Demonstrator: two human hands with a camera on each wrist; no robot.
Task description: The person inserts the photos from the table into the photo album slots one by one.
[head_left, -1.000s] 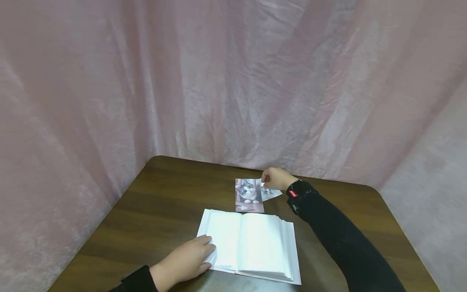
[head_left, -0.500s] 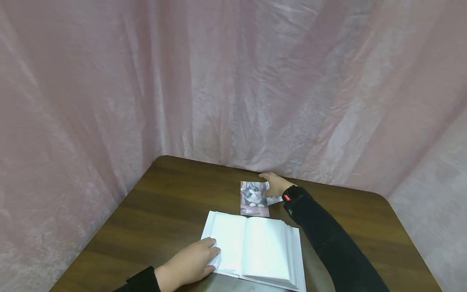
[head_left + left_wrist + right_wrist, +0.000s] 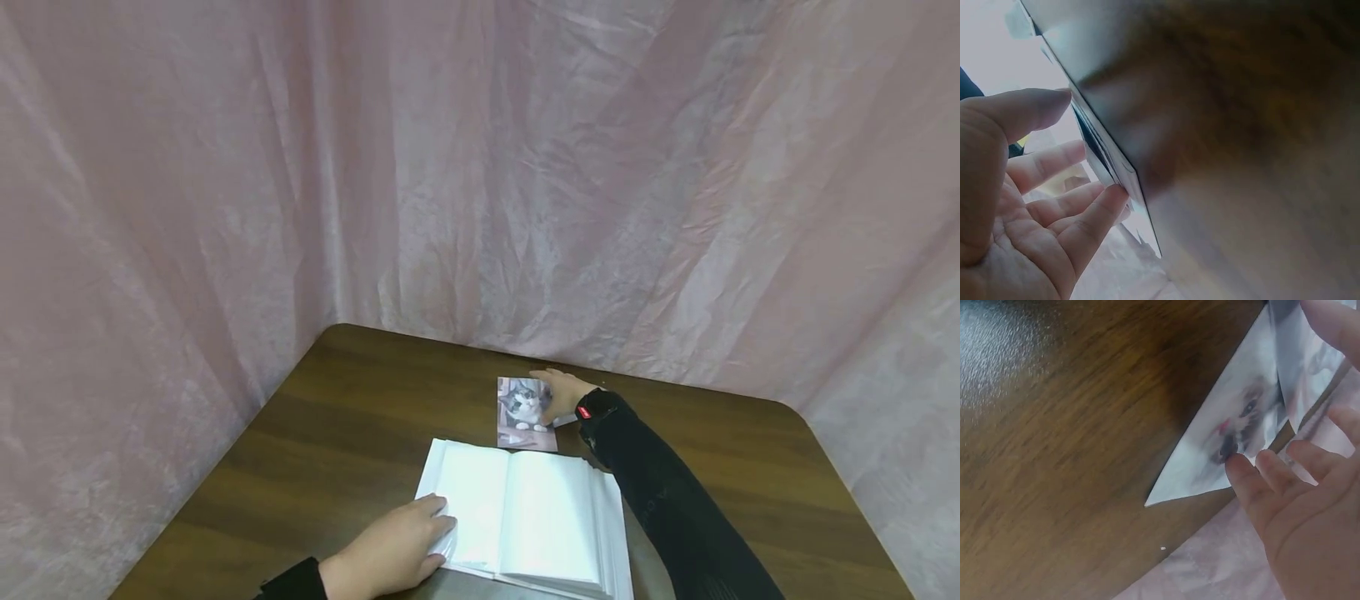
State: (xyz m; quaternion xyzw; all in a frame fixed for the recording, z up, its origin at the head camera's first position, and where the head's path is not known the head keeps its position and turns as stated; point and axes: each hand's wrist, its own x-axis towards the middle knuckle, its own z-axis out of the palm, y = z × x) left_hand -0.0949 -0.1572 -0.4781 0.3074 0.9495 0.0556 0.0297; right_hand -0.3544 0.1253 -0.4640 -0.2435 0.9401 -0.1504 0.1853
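Observation:
An open album (image 3: 468, 500) with blank white pages lies near the table's front. My left hand (image 3: 393, 542) rests on its left page edge; in the left wrist view the fingertips (image 3: 1116, 195) touch the edges of the pages. Just beyond the album lies a cat photo (image 3: 517, 404). My right hand (image 3: 566, 393) is over its right side, fingers spread. A second photo, showing an animal's face (image 3: 1244, 419), sticks out from under the first and is mostly hidden by the hand in the head view. In the right wrist view one fingertip touches or nearly touches this lower photo.
The brown wooden table (image 3: 360, 392) has rounded far corners. Pink-grey curtains (image 3: 450, 183) hang right behind its far edge and along the sides. A tiny white speck (image 3: 1163, 548) lies on the wood near that edge.
My right hand has gone from curled fingers at the photos' top corner to spread fingers over the cat photo's right side, covering more of the second photo. The left hand stays on the album.

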